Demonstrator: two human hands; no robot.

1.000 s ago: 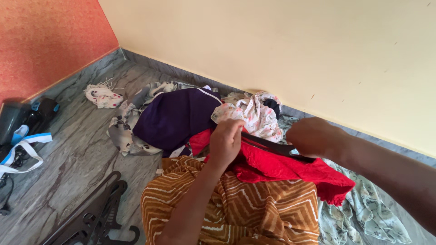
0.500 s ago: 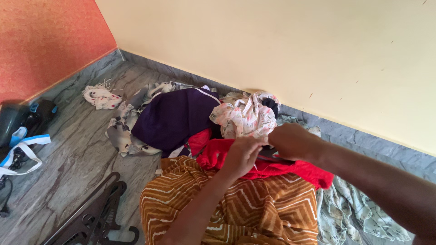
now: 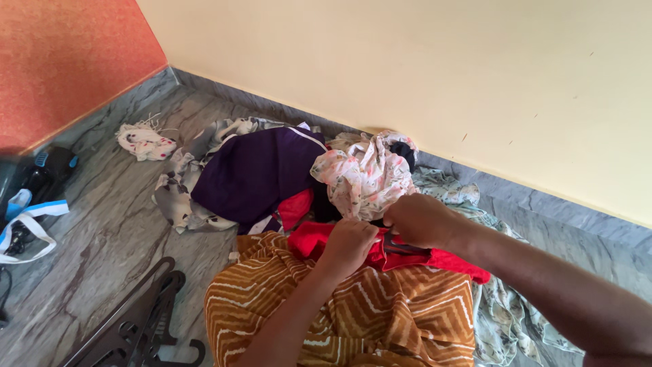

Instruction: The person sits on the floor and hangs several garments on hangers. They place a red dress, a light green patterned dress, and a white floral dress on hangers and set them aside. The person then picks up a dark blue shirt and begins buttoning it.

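A red garment lies across my lap on orange-brown zigzag cloth. My left hand is closed on the red fabric near its middle. Right beside it, my right hand grips a black hanger that pokes out of the red garment. The two hands almost touch. Most of the hanger is hidden by the fabric and my hands.
A pile of clothes sits by the cream wall: a dark purple garment, a white floral one, a grey patterned one, a pale green floral one. Black hangers lie at lower left. A small white cloth and dark gear lie left.
My hands have come together; the right hand moved left with the hanger. The red garment has bunched up and slid lower on my lap.
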